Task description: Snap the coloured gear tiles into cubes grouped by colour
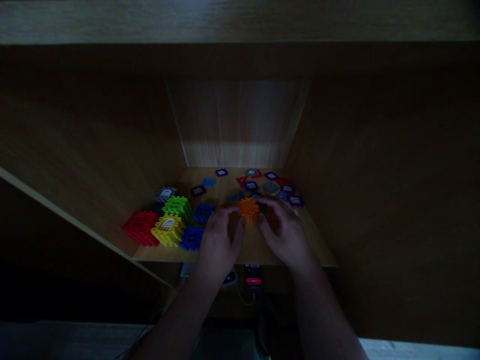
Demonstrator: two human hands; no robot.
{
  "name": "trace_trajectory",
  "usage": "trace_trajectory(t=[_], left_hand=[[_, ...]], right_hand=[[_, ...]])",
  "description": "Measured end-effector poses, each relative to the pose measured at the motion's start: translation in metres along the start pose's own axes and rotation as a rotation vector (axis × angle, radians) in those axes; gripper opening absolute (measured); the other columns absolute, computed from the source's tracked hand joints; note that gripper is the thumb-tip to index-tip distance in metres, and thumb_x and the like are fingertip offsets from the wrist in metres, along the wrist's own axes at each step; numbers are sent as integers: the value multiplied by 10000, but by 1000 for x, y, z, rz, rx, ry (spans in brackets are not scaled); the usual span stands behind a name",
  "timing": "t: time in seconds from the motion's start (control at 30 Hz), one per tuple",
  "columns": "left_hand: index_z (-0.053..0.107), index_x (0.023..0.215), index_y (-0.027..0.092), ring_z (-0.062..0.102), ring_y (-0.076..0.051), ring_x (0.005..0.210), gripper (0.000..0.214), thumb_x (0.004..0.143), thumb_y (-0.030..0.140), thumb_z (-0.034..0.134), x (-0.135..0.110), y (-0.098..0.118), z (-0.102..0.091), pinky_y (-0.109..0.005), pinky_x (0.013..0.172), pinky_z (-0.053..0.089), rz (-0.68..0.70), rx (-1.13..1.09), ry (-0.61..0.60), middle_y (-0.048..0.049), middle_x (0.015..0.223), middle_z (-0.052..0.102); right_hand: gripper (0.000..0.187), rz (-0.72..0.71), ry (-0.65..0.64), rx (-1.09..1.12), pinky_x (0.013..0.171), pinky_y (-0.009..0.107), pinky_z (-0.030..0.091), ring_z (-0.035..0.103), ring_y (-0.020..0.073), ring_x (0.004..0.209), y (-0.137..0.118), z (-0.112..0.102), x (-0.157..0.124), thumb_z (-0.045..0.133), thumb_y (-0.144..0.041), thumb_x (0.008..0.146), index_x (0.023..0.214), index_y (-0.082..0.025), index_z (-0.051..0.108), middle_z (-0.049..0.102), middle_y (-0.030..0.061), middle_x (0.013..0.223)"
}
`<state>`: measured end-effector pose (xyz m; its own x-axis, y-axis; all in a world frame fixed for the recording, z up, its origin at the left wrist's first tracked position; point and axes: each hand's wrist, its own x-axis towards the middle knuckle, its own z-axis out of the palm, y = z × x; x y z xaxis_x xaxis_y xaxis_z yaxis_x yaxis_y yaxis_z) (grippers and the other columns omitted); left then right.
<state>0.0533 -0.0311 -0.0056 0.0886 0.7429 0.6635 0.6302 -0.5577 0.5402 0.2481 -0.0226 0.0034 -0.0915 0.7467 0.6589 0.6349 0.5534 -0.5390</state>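
A small stack of orange interlocking plastic tiles (248, 211) stands on the shelf between my two hands. My left hand (221, 235) has its thumb and index finger closed in on the stack's left side. From the right, my right hand (287, 232) curves round the other side, thumb and index fingertips at the stack's edge. More orange pieces (272, 219) lie in shadow under my right hand, partly hidden. Left of my left hand are two blue tile stacks, a nearer one (192, 239) and a farther one (203, 212).
Red (141, 227), yellow (168, 230) and green (177, 207) stacks stand at the shelf's left, with a grey stack (165, 194) behind. Loose tiles (270, 188) lie scattered toward the back right. Wooden walls (375, 175) enclose the shelf. Below its front edge is a phone (253, 277) with a cable.
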Motion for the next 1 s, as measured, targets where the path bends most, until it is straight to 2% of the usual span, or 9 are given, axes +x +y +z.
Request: trace_trajectory(t=[0.27, 0.53, 1.0], left_hand=[[587, 1235, 222, 721, -259, 1114, 242, 1011, 178, 669, 2, 2, -1, -441, 1012, 618, -26, 16, 23, -82, 1159, 715], [598, 1227, 216, 740, -246, 1107, 221, 1021, 181, 672, 3, 1, 0, -423, 1019, 621, -52, -2, 21, -76, 1155, 739], [596, 1230, 224, 737, -253, 1128, 227, 1020, 171, 666, 2, -1, 1, -433, 1026, 624, -62, -6, 10, -82, 1171, 738]], right_hand=[[264, 43, -27, 10, 1076, 492, 549, 689, 282, 1235, -5, -1, 1, 628, -251, 1023, 1280, -292, 670, 764, 64, 1288], [166, 14, -19, 41, 1066, 480, 550, 703, 269, 1201, -5, 1, 3, 624, -244, 1038, 1179, -295, 697, 781, 55, 1232], [183, 14, -26, 35, 1060, 478, 553, 707, 279, 1196, -3, 1, 2, 617, -246, 1034, 1193, -298, 692, 776, 54, 1240]])
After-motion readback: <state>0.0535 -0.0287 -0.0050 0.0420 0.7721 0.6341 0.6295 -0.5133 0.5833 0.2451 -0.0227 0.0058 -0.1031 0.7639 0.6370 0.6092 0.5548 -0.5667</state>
